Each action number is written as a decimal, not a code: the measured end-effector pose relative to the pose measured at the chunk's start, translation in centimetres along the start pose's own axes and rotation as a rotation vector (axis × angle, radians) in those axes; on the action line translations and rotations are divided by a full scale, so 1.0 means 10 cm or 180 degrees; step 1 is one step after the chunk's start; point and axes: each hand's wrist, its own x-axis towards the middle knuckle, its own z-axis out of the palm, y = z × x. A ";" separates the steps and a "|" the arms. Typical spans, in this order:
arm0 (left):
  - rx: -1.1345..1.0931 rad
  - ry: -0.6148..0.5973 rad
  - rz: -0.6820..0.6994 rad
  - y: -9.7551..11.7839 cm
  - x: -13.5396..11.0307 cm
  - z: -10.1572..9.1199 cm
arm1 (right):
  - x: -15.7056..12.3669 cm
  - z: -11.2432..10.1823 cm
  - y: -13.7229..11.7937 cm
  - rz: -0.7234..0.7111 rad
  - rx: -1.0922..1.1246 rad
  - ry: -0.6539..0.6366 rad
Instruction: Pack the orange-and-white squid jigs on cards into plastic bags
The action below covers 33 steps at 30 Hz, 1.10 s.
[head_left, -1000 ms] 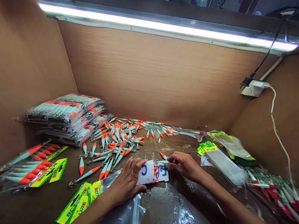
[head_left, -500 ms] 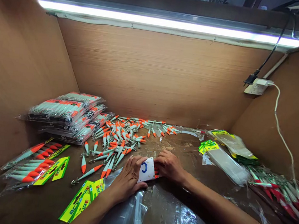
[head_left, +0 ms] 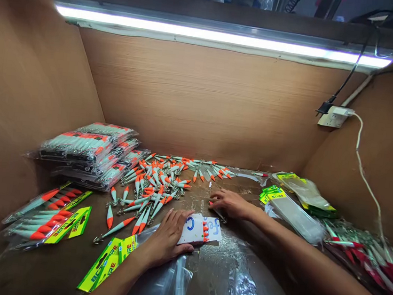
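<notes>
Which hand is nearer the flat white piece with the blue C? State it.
Left: left hand touches the white piece; right hand is apart, farther back and right.

"BCT LURE" on cards (head_left: 276,195), "C" on holder (head_left: 193,235)

workshop booth, board partitions (head_left: 202,101), strip light (head_left: 223,36), brown bench (head_left: 205,274), loose lures (head_left: 158,204), bagged lures (head_left: 79,146) stacked

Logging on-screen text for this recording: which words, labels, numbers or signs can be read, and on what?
"BCT LURE": right-side header, on clear bags.
"CT LURE", start unclear: left-side header, on filled bags.
"BC" and "RE", middle unclear: front headers, by the left hand.
"C", blue: white block under that hand.
"fe", then an unclear mark: white end piece.
Too small or blurred: print on stacked packs.
</notes>
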 end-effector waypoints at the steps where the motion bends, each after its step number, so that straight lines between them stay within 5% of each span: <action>1: 0.0000 0.0006 0.0008 -0.01 0.00 0.01 | -0.01 -0.01 0.04 -0.0060 -0.0103 -0.0088; 7: -0.0025 0.0027 0.0060 -0.03 -0.02 0.03 | -0.26 -0.15 0.18 0.0642 -0.0410 -0.0263; 12: -0.0077 0.0056 0.0031 0.00 -0.01 0.01 | -0.45 -0.14 -0.09 0.0828 -0.0227 -0.0125; 17: -0.0098 0.0134 0.0080 0.00 -0.01 0.02 | -0.37 0.00 -0.30 0.0809 -0.0101 0.0062; 33: -0.0062 0.0074 0.0063 -0.02 0.00 0.04 | -0.13 0.26 -0.36 0.0547 -0.0018 0.0195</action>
